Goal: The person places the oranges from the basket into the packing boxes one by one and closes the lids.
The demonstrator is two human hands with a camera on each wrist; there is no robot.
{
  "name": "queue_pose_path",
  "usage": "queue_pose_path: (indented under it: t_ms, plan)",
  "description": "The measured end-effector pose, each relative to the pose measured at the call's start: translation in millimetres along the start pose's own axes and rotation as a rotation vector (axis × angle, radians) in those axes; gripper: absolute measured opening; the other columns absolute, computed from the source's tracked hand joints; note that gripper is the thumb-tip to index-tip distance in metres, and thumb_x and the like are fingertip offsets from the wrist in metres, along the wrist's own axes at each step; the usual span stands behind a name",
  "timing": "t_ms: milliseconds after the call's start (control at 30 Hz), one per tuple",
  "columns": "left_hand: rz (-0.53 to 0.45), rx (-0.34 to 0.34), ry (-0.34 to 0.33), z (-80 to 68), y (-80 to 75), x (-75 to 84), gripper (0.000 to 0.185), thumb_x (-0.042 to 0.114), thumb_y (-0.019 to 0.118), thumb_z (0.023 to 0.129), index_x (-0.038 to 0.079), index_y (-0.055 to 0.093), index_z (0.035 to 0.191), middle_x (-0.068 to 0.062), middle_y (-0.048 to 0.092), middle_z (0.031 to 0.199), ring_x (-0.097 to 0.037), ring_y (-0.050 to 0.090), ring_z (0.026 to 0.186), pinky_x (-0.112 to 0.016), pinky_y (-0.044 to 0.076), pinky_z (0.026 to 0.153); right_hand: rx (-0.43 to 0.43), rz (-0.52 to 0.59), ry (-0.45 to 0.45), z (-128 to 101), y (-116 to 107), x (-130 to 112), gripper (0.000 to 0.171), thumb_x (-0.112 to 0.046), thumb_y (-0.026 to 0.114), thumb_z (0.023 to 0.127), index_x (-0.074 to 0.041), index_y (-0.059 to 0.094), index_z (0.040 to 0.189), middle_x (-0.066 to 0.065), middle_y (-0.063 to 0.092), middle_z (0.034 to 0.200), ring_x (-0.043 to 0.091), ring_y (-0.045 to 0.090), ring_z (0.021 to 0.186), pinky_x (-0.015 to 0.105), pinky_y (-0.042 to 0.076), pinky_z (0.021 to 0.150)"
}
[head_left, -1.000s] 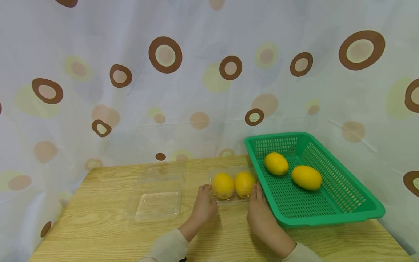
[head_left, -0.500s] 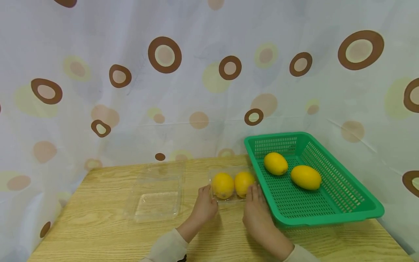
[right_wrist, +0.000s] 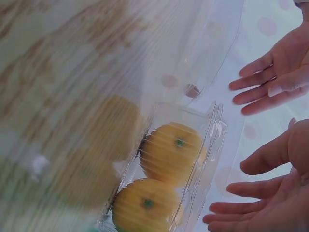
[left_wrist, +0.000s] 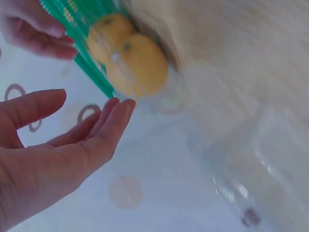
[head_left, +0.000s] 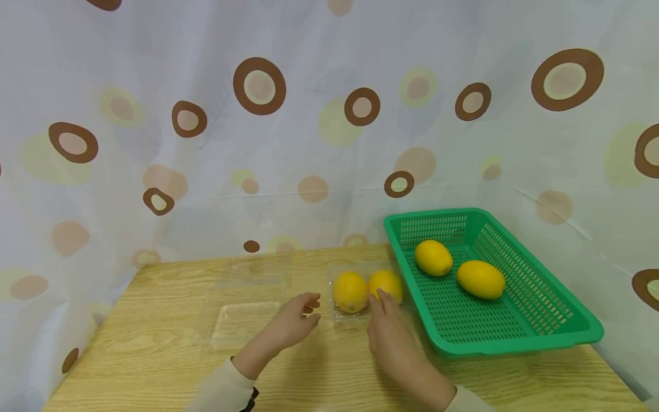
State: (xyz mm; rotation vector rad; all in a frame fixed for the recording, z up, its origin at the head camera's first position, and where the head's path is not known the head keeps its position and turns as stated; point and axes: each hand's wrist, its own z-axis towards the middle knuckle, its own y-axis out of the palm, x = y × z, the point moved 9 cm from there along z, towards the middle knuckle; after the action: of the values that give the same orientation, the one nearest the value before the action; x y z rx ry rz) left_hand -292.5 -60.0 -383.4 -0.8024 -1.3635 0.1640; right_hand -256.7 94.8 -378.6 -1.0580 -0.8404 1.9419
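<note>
Two yellow fruits [head_left: 366, 289] sit side by side in a clear plastic box [head_left: 360, 313] mid-table, keeping them from rolling. At its 3 o'clock lies the green basket [head_left: 515, 337]. Left hand [head_left: 293, 321] hovers slack-fingered at 9 o'clock; right hand [head_left: 387, 337], fingers straight, touches the box front.

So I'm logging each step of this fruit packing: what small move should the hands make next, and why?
Probably the left hand reaching for the empty clear lid beside it. Both hands are open and hold nothing, the clear tray already holds two yellow fruits and stands uncovered; the right hand rests at its near edge.
</note>
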Motion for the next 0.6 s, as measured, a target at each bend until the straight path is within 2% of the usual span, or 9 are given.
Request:
queue_pose_path:
  t_ms: [133, 233, 467, 600]
  plan:
    - [0.028, 0.069, -0.041, -6.4, -34.1, -12.4, 0.035, 0.000, 0.054, 0.095, -0.008, 0.053, 0.129, -0.017, 0.060, 0.114, -0.035, 0.058, 0.105, -0.043, 0.053, 0.081, -0.017, 0.089, 0.018, -0.6, 2.9, 0.0, 0.037, 0.006, 0.055, 0.091, 0.015, 0.051, 0.127, 0.032, 0.046, 0.131, 0.046, 0.046, 0.122, 0.057, 0.042, 0.098]
    - [0.065, 0.129, -0.080, -10.4, -63.0, -24.3, 0.032, 0.000, 0.054, 0.095, -0.007, 0.057, 0.126, -0.014, 0.062, 0.110, -0.031, 0.060, 0.100, -0.041, 0.054, 0.077, -0.032, 0.122, 0.027, -1.2, 5.2, -0.4, 0.037, 0.006, 0.055, 0.091, 0.015, 0.050, 0.127, 0.031, 0.046, 0.132, 0.045, 0.045, 0.123, 0.055, 0.044, 0.096]
    - [0.173, 0.213, -0.150, -22.7, -118.4, -55.8, 0.032, 0.004, 0.050, 0.097, -0.011, 0.055, 0.126, -0.024, 0.061, 0.112, -0.039, 0.059, 0.101, -0.043, 0.053, 0.076, -0.056, 0.165, 0.025, -2.7, 8.7, -2.9, 0.036, 0.005, 0.054, 0.092, 0.012, 0.051, 0.128, 0.030, 0.045, 0.133, 0.043, 0.045, 0.124, 0.052, 0.046, 0.096]
    - [0.340, 0.242, -0.217, -32.1, -140.3, -74.8, 0.035, 0.002, 0.046, 0.096, -0.018, 0.052, 0.124, -0.032, 0.058, 0.114, -0.044, 0.058, 0.101, -0.043, 0.053, 0.071, -0.048, 0.162, 0.004, -3.5, 8.8, -4.9, 0.035, 0.004, 0.054, 0.093, 0.010, 0.052, 0.128, 0.028, 0.046, 0.133, 0.042, 0.047, 0.123, 0.051, 0.046, 0.095]
